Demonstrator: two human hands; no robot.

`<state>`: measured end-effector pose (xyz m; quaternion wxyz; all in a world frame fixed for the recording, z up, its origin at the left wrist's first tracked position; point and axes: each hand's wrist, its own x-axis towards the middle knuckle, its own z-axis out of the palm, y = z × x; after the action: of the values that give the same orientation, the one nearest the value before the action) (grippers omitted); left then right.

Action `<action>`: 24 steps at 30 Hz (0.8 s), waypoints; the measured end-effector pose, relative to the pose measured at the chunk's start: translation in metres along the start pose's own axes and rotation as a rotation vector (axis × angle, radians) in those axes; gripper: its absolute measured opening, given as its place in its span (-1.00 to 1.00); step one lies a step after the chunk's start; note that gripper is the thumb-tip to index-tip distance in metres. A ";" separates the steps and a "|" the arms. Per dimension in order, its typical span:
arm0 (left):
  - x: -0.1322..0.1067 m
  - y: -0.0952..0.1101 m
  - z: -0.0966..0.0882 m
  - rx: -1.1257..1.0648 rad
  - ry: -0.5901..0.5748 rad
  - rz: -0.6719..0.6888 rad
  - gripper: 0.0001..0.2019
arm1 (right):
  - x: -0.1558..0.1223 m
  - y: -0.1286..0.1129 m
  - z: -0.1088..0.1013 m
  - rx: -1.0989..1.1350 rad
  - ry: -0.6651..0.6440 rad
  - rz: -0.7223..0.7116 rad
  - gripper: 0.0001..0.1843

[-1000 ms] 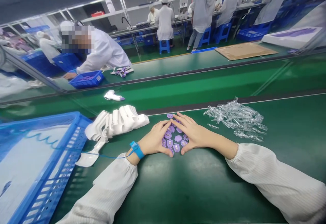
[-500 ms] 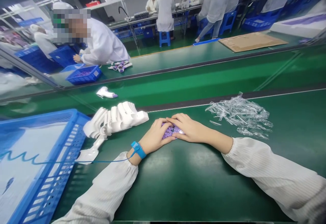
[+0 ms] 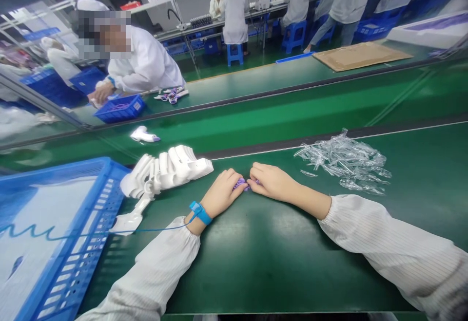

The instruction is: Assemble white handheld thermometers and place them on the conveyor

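Note:
Small purple parts [image 3: 239, 183] lie under and between my hands on the green bench. My left hand [image 3: 222, 193], with a blue corded wrist strap [image 3: 200, 213], is curled over some of them, thumb and fingers closing round them. Across a narrow gap, my right hand [image 3: 272, 182] is closed too, a bit of purple showing between its thumb and fingers. Most of the parts are hidden by my fingers, so their exact kind cannot be told. Left of my hands lies a row of white curved plastic shells [image 3: 171, 167].
A blue basket [image 3: 106, 175] stands at the left. Clear plastic pieces [image 3: 345, 158] lie heaped at the right. A white and purple device [image 3: 144, 135] sits beyond the bench's edge strip. Across from me a co-worker [image 3: 149, 60] handles things by a blue bin [image 3: 120, 109].
My hands have drawn slightly apart and closed over the purple parts, which were spread in view between them. The white and purple device has shifted left. The co-worker's hands have moved.

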<state>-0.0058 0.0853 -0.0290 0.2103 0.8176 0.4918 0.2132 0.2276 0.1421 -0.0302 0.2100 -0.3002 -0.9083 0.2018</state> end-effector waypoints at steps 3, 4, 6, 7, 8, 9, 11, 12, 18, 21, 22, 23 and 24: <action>0.000 0.001 0.000 -0.053 0.045 -0.033 -0.76 | 0.001 0.000 -0.003 0.100 0.106 0.118 -0.72; 0.000 0.001 0.000 -0.074 0.064 -0.048 -0.77 | 0.002 0.000 -0.005 0.141 0.142 0.151 -0.72; -0.001 0.003 -0.001 -0.121 0.108 -0.078 -0.78 | 0.004 -0.001 -0.008 0.227 0.195 0.207 -0.69; -0.001 0.003 -0.002 -0.147 0.134 -0.095 -0.78 | 0.004 -0.002 -0.009 0.274 0.208 0.234 -0.67; -0.002 0.003 -0.003 -0.175 0.162 -0.114 -0.78 | 0.004 -0.003 -0.010 0.324 0.213 0.264 -0.66; -0.002 0.003 -0.004 -0.205 0.194 -0.135 -0.78 | 0.004 -0.003 -0.011 0.377 0.218 0.296 -0.65; -0.003 0.003 -0.006 -0.275 0.266 -0.186 -0.77 | 0.005 -0.002 -0.012 0.493 0.243 0.368 -0.64; -0.004 0.002 -0.007 -0.317 0.303 -0.215 -0.77 | 0.006 0.000 -0.012 0.556 0.271 0.405 -0.62; -0.001 0.002 -0.013 -0.736 0.529 -0.352 -0.66 | 0.017 0.010 -0.020 1.047 0.468 0.583 -0.56; 0.005 0.014 -0.016 -1.047 0.562 -0.380 -0.55 | 0.021 0.008 -0.030 1.295 0.461 0.638 -0.66; 0.006 0.020 -0.017 -1.151 0.552 -0.395 -0.53 | 0.021 0.007 -0.033 1.366 0.447 0.660 -0.70; 0.008 0.025 -0.019 -1.252 0.533 -0.414 -0.53 | 0.021 0.005 -0.035 1.429 0.433 0.684 -0.73; 0.009 0.030 -0.020 -1.348 0.510 -0.440 -0.54 | 0.021 0.004 -0.037 1.483 0.423 0.710 -0.75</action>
<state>0.0084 0.0833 0.0056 0.5824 0.3200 0.4403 0.6037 0.2322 0.1667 0.0039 0.4420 -0.3836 -0.3344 0.7387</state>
